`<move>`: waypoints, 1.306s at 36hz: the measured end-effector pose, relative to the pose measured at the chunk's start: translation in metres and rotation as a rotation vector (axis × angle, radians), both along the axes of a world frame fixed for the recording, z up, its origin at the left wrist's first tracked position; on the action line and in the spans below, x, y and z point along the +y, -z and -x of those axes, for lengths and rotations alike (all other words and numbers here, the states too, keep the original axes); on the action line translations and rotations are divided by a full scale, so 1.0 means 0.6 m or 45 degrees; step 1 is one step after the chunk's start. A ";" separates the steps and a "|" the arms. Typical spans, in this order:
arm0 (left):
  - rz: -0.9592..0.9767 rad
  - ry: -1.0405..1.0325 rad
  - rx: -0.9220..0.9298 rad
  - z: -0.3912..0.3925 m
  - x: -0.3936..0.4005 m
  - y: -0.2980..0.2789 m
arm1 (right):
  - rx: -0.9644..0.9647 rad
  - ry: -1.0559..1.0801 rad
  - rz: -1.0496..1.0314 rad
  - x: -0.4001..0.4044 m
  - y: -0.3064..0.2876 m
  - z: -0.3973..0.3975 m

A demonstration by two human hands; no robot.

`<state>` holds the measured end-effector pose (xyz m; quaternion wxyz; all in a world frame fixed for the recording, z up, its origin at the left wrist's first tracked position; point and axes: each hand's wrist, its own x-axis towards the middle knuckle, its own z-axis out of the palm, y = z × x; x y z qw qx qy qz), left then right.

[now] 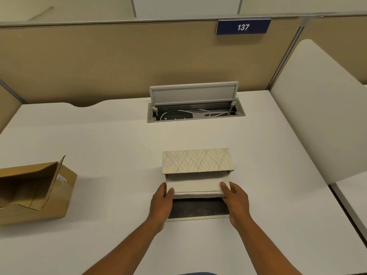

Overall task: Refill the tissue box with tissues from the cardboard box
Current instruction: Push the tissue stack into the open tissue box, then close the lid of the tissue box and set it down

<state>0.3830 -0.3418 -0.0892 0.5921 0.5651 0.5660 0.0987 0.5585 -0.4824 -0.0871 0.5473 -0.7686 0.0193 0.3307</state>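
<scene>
Your left hand (161,203) and right hand (236,201) clamp the tissue stack (196,185), half inside the tissue box (197,160) mid-desk; next, push it home.

This is an office, a numbered cubicle workstation. A white desk (99,135) is closed in by tan fabric partitions (99,62) with grey metal trim along the top and at the corner post. A blue sign (243,27) reading 137 is fixed to the top of the back partition. Set into the desk near the back is a cable tray (195,113), its grey lid (193,94) propped open, with white cables (190,114) and sockets inside. On the right a white divider (321,108) stands between this desk and the neighbouring one.
</scene>
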 end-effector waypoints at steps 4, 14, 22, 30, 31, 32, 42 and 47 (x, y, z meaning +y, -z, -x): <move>0.038 0.061 0.005 0.003 -0.001 -0.002 | -0.041 -0.021 0.013 -0.004 0.005 -0.002; -1.148 0.253 -0.017 -0.037 0.069 -0.083 | -0.006 -0.010 0.035 0.008 0.011 -0.011; -0.937 0.919 0.376 -0.094 0.130 -0.100 | 0.024 -0.008 0.172 0.019 0.002 -0.018; -1.020 0.966 0.404 -0.083 0.131 -0.108 | 0.023 -0.029 0.181 0.024 -0.001 -0.019; -1.028 0.960 0.391 -0.080 0.129 -0.110 | 0.022 -0.024 0.178 0.025 -0.001 -0.018; -1.041 0.957 0.381 -0.077 0.126 -0.111 | 0.019 -0.021 0.178 0.026 -0.001 -0.017; -1.181 1.002 0.384 -0.049 0.095 -0.113 | 0.179 0.004 -0.080 -0.011 -0.005 -0.016; -1.208 1.002 0.384 -0.043 0.082 -0.115 | 0.344 0.197 -0.111 -0.057 -0.001 0.008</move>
